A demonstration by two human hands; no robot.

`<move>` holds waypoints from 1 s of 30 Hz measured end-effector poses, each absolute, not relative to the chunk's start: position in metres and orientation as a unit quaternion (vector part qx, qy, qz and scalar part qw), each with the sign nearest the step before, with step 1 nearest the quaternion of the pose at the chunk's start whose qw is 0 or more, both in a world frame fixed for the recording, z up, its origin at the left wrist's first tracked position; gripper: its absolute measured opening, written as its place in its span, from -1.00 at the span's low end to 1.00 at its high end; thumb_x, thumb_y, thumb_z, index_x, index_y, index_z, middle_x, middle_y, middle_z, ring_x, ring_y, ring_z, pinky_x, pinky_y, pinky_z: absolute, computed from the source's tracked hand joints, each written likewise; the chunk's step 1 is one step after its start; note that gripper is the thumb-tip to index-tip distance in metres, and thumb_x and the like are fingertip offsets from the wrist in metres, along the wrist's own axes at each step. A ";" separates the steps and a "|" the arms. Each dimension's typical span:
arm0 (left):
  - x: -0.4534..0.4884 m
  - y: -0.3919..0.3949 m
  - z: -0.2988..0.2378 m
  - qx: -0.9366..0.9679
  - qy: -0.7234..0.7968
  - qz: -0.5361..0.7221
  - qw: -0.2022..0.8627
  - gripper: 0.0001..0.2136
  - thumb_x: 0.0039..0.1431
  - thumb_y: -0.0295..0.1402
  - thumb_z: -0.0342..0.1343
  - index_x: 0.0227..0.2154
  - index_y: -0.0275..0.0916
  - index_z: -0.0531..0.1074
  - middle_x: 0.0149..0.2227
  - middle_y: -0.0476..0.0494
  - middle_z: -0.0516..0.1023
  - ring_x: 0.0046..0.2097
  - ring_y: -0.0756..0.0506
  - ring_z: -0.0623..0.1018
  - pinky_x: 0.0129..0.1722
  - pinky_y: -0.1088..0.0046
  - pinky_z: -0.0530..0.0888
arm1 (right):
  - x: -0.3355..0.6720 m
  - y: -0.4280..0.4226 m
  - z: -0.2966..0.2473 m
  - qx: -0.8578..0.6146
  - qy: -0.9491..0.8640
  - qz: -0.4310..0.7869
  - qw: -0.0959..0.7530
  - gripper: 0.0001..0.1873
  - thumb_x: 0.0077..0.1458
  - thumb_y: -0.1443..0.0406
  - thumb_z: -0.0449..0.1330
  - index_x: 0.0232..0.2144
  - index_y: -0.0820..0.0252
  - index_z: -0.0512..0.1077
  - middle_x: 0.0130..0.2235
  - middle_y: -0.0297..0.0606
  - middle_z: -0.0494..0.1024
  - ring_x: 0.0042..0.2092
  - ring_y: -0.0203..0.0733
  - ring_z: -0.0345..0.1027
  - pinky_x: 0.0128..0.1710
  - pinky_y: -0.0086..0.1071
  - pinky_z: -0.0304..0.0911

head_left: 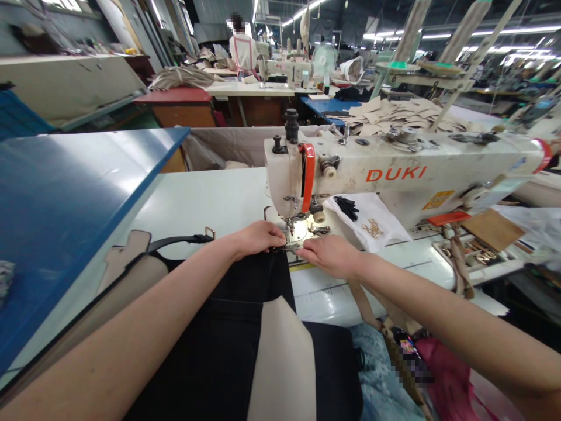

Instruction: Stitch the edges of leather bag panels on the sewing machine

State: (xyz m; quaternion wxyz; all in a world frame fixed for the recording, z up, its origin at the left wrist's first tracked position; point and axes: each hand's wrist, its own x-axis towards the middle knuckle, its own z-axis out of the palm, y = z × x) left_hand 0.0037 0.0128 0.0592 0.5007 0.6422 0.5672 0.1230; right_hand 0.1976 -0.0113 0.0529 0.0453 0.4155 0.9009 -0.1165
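Just in front of the sewing machine's needle [291, 225], my left hand [258, 238] is closed, with thumb and fingers pinching the top edge of a black fabric piece [236, 278]. My right hand [331, 255] is closed around small metal snips [289, 249], whose tip points left at the pinched edge. Most of the snips' handle is hidden in the fingers. The black piece hangs over the table's front edge towards me, with a beige panel [284, 356] on it. To the left lies a black strap [179, 240] with a metal buckle [210, 233].
The white sewing machine [350, 166] stands behind my hands. On its bed lies a white bag [381, 225] with black strips and gold-coloured metal pieces. A parts tray [477, 257] sits to the right, a blue table [87, 169] to the left. A person [243, 52] is farther back.
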 end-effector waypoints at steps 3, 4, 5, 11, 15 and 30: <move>0.004 0.013 0.059 0.631 0.574 0.129 0.506 -0.77 -0.32 -0.19 0.14 -0.60 -0.27 0.41 -0.60 0.02 0.36 -0.47 -0.03 0.35 -0.51 0.49 0.26 | 0.199 -0.009 0.053 0.401 0.907 -0.123 0.040 -0.49 0.29 0.07 -0.25 -0.31 0.23 0.39 -0.29 -0.15 0.54 -0.26 -0.14 0.41 -0.37 -0.39 0.05; 0.004 0.013 0.059 0.628 0.576 0.130 0.507 -0.77 -0.32 -0.20 0.14 -0.60 -0.27 0.41 -0.60 0.02 0.37 -0.46 -0.03 0.35 -0.51 0.49 0.26 | 0.200 -0.008 0.053 0.400 0.907 -0.128 0.037 -0.47 0.29 0.06 -0.26 -0.32 0.22 0.39 -0.29 -0.16 0.54 -0.27 -0.15 0.40 -0.38 -0.39 0.04; 0.004 0.013 0.060 0.625 0.577 0.132 0.510 -0.77 -0.32 -0.20 0.15 -0.60 -0.27 0.42 -0.60 0.02 0.37 -0.46 -0.03 0.35 -0.51 0.49 0.26 | 0.201 -0.008 0.053 0.401 0.906 -0.134 0.036 -0.45 0.28 0.04 -0.28 -0.33 0.22 0.39 -0.31 -0.16 0.54 -0.28 -0.15 0.40 -0.39 -0.40 0.03; 0.003 0.014 0.061 0.610 0.581 0.136 0.522 -0.77 -0.33 -0.22 0.16 -0.58 -0.27 0.43 -0.59 0.02 0.38 -0.45 -0.03 0.35 -0.49 0.49 0.26 | 0.204 -0.006 0.051 0.424 0.892 -0.153 0.032 -0.38 0.25 -0.03 -0.30 -0.35 0.22 0.40 -0.34 -0.17 0.53 -0.30 -0.15 0.39 -0.40 -0.40 0.01; 0.004 0.013 0.061 0.606 0.578 0.134 0.530 -0.78 -0.33 -0.21 0.17 -0.60 -0.26 0.43 -0.60 0.03 0.37 -0.46 -0.02 0.34 -0.49 0.49 0.24 | 0.202 -0.005 0.050 0.416 0.895 -0.155 0.029 -0.41 0.27 0.00 -0.29 -0.35 0.22 0.40 -0.33 -0.17 0.53 -0.30 -0.16 0.38 -0.40 -0.39 -0.01; 0.003 0.014 0.062 0.589 0.583 0.137 0.543 -0.79 -0.35 -0.24 0.18 -0.60 -0.27 0.44 -0.59 0.03 0.36 -0.45 -0.02 0.33 -0.48 0.49 0.23 | 0.200 -0.002 0.046 0.398 0.904 -0.157 0.012 -0.50 0.29 0.06 -0.22 -0.35 0.22 0.38 -0.34 -0.22 0.52 -0.33 -0.22 0.34 -0.42 -0.40 -0.08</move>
